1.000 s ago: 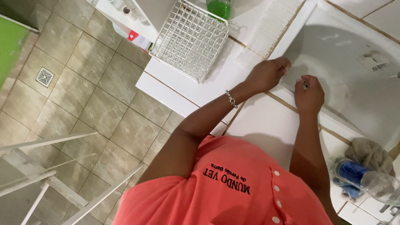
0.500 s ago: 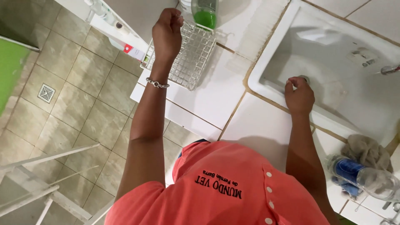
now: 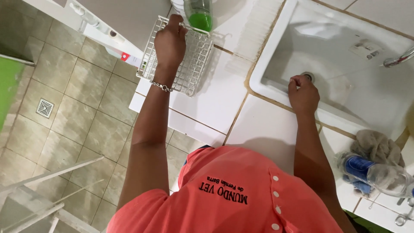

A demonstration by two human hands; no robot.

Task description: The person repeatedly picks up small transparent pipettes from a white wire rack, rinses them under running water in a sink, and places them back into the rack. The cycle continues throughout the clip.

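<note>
a person in a coral shirt leans over a white tiled bench [image 3: 258,129], left hand [image 3: 170,43] lying on top of a white wire dish basket [image 3: 192,64] that sits at the bench's outer corner, left of the white sink basin [image 3: 345,69]. whether that hand's fingers are curled around the wires or merely resting on them cannot be told from above. the right hand [image 3: 304,95] is closed in a pinch at the basin's near rim, on something too small to make out. the basket looks light and stiff, an open grid that a grip could take anywhere along its rim; being wire, it would likely slide easily on glazed tile. a clear bottle of green liquid [image 3: 199,15] stands just beyond the basket, touching or nearly so, and could tip if the basket is shoved. the basket's left side slightly overhangs the bench edge, with a tiled floor [image 3: 69,112] below. open tile lies between basket and basin. right of the basin, near the bench's edge, a grey rag [image 3: 379,149] and a clear blue-labelled bottle [image 3: 379,172] lie together.
</note>
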